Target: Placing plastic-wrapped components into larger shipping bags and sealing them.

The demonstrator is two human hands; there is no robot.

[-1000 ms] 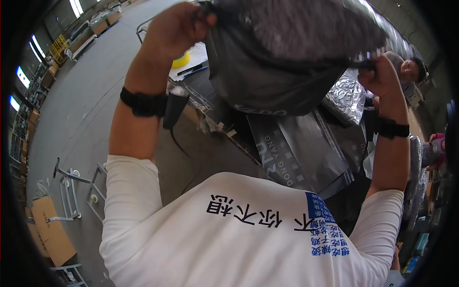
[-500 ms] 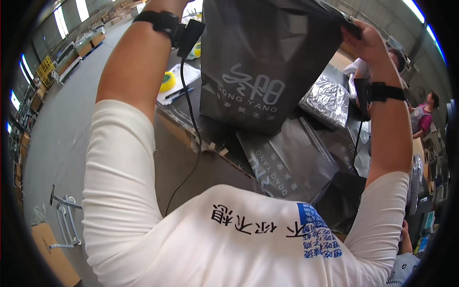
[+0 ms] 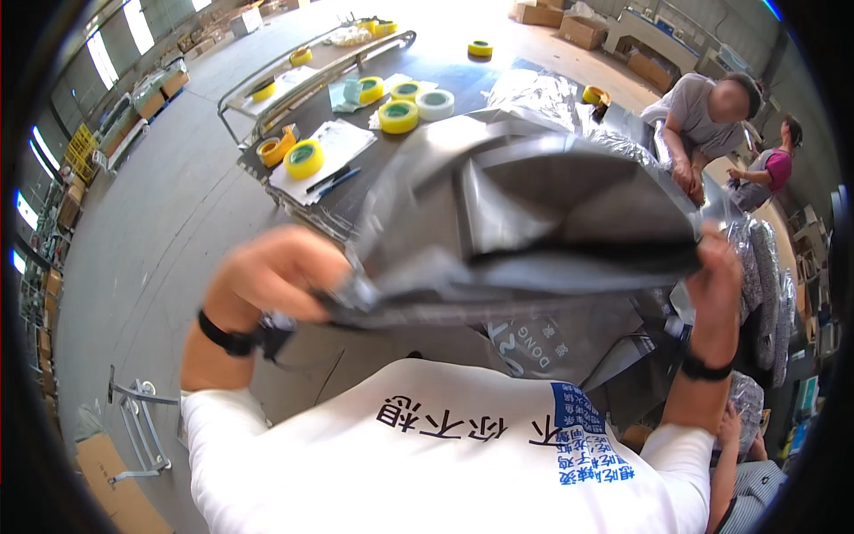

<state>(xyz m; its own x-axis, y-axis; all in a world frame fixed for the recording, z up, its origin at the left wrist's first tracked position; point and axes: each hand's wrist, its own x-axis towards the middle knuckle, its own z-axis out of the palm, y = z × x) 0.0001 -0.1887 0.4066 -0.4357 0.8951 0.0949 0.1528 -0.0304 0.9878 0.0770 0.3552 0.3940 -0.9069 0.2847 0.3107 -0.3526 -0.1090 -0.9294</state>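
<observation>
- Folded cardboard (image 3: 120, 485), lower left: lies flat on the concrete floor beside a small metal frame (image 3: 142, 423).
- Left hand (image 3: 276, 271): closed in a fist on the left corner of the grey plastic bag (image 3: 534, 222); a black wrist strap (image 3: 227, 338) circles the forearm just below it.
- Yellow tape rolls (image 3: 305, 157), left end of the dark tabletop (image 3: 418, 67): one lies on white paper sheets (image 3: 334, 147) next to a pen; an orange tape dispenser (image 3: 276, 147) sits just beside it at the table's left edge.
- Further tape rolls, yellow and one white (image 3: 436, 104), middle of the tabletop: grouped near each other, beyond the bag's upper edge.
- Grey plastic bag, centre: held up in the air between both hands, above the tabletop and in front of the person's chest; its mouth gapes toward the camera, showing the pale inner walls and folds.
- Stack of dark bags (image 3: 551, 343), below the held bag: lies flat at the near edge of the tabletop.
- Right hand (image 3: 716, 276): fingers pinched shut on the right corner of the bag's rim; a black band (image 3: 705, 368) sits on the wrist.
- Silvery foil bags (image 3: 765, 285), right edge: piled along the table's right side.
- Two other people (image 3: 712, 111), upper right: stand bent over the far right end of the tabletop.
</observation>
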